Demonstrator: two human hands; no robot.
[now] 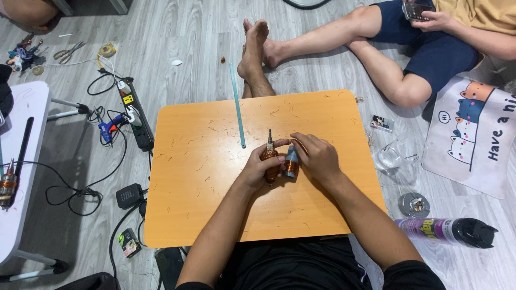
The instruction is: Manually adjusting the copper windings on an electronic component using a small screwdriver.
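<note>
My left hand (pixel 259 166) grips a motor armature (pixel 270 157) with copper windings and a steel shaft pointing away from me, held just above the low orange table (pixel 199 193). My right hand (pixel 317 156) holds a small spool of copper wire (pixel 291 164) right beside the armature, its fingers curled over the top. The two hands almost touch at the middle of the table. Short scraps of copper wire lie scattered over the tabletop.
A long teal strip (pixel 237 107) lies on the table's far side. Another person sits cross-legged at the far right with a phone (pixel 416 9). Power strip (pixel 135 115), blue glue gun (pixel 110 128), spray can (pixel 446 231) and cables lie on the floor. A second armature (pixel 7 185) rests on a white table at left.
</note>
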